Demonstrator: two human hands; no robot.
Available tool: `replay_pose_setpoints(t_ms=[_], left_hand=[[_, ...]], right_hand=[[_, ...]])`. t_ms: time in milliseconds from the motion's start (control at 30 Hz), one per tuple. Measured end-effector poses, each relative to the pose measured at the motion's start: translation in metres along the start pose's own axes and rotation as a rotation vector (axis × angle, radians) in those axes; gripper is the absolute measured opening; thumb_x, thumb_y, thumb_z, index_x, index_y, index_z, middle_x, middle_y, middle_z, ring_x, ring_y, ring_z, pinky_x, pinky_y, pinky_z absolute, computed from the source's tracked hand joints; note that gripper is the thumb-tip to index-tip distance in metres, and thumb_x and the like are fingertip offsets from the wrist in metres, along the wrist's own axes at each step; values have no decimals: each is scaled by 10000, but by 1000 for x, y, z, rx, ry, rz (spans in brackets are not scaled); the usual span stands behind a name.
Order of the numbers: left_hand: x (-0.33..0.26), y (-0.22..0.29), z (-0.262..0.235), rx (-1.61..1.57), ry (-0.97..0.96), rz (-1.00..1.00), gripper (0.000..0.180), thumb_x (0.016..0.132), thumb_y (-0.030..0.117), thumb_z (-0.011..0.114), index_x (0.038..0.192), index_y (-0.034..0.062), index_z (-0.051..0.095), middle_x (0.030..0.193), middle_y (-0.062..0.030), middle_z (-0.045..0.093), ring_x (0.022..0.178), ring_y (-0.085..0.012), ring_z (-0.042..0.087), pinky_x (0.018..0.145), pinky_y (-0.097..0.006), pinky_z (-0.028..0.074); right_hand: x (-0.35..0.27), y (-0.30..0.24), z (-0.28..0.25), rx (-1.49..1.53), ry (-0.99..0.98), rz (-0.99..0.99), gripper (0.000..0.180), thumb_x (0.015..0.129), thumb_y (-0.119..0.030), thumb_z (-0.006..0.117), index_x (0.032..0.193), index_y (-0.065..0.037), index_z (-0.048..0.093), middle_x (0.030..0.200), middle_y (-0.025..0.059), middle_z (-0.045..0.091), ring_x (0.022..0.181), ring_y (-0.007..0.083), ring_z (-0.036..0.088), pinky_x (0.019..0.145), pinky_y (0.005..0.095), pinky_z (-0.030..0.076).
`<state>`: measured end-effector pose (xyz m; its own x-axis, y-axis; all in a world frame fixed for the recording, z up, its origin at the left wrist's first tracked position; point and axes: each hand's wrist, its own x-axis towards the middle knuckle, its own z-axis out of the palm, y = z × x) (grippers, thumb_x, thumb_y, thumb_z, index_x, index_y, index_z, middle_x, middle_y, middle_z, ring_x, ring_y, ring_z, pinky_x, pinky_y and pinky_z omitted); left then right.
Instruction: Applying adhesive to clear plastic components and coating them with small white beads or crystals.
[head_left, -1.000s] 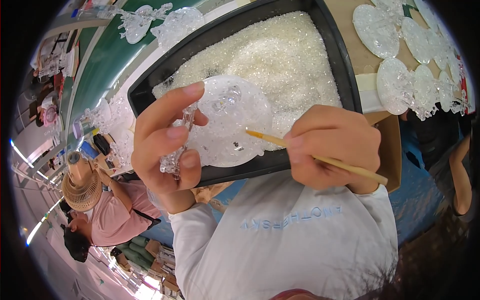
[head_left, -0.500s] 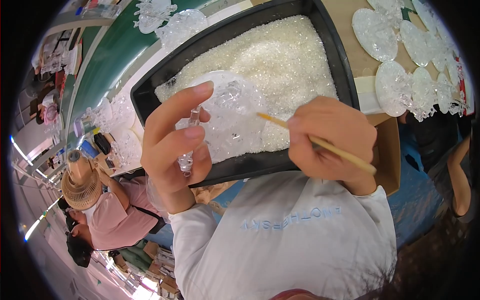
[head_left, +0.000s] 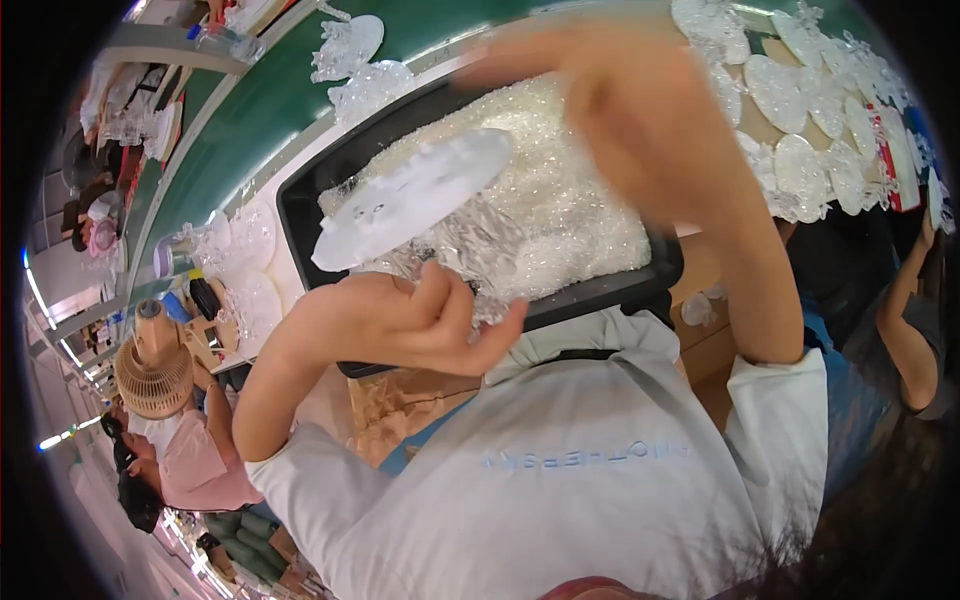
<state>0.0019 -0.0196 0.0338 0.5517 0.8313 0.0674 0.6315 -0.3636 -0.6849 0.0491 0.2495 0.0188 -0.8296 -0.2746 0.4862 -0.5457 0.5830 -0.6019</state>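
— Where's the clear disc now?
— Loose, tilted over the black tray; a moment ago the left hand pinched it. That hand's half-curled, empty, just below.
— The right hand?
— Swung up, blurred; can't tell its grip. Finished discs lie beyond the tray, its arm between.

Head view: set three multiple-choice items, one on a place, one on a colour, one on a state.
1. Where is the white disc?
A. above the black tray
B. on the floor
C. on the fan

2. What colour is the table top?
A. red
B. green
C. yellow

3. How is the left hand?
A. flat on the table
B. palm up, fingers curled
C. inside a glove

Key: 1 A, the disc shows over the tray's clear granules. 2 B, the surface beside the tray is green. 3 B, its bare fingers curl upward under the disc.
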Motion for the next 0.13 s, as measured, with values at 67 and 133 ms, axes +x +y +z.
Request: replay_pose_setpoints(t_ms=[67, 133], left_hand=[[-6, 6, 4, -21, -60, -10, 430, 844, 54, 522, 1271, 91, 546, 1128, -25, 398, 968, -169, 438, 806, -304, 429], [-10, 1, 2, 8, -115, 36, 432, 848, 84, 536, 1280, 98, 533, 1135, -22, 389, 998, -167, 424, 827, -299, 413]], right_hand=[[2, -8, -4, -77, -71, -31, 448, 785, 63, 519, 1213, -21, 622, 1259, 200, 626, 1141, 345, 608, 976, 400, 476], [6, -18, -5, -149, -137, -58, 473, 781, 75, 510, 1225, -46, 619, 1273, 201, 616, 1152, 339, 600, 982, 398, 470]])
